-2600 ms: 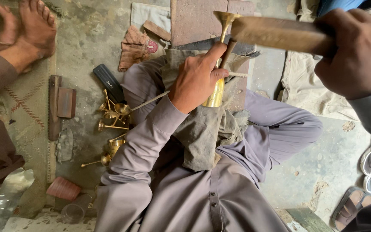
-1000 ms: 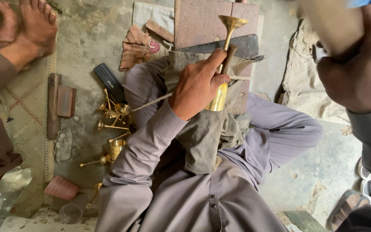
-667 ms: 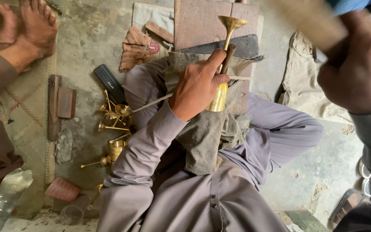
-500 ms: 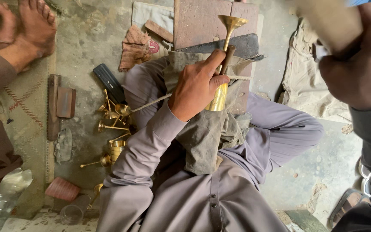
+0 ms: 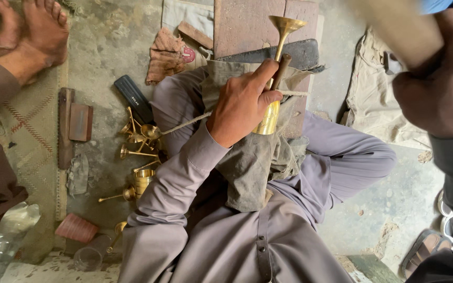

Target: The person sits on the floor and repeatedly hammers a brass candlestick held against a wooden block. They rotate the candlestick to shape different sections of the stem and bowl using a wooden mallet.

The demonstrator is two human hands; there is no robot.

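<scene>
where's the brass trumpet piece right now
In the head view, upper centre: the brass trumpet piece stands gripped in the left hand, over the grey lap cloth.

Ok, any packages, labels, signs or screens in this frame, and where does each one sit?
Black case: on the concrete floor left of the knee, long and flat, with a small pale printed label.
Rag: on the floor above the case, crumpled, brown, with a small red and white printed patch.
No screens or signs.

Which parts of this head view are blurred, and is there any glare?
Head view: the right hand and the wooden piece it grips are motion-blurred; the left hand and brass horn are sharp; light is soft and even, with only mild shine on the brass.
</scene>
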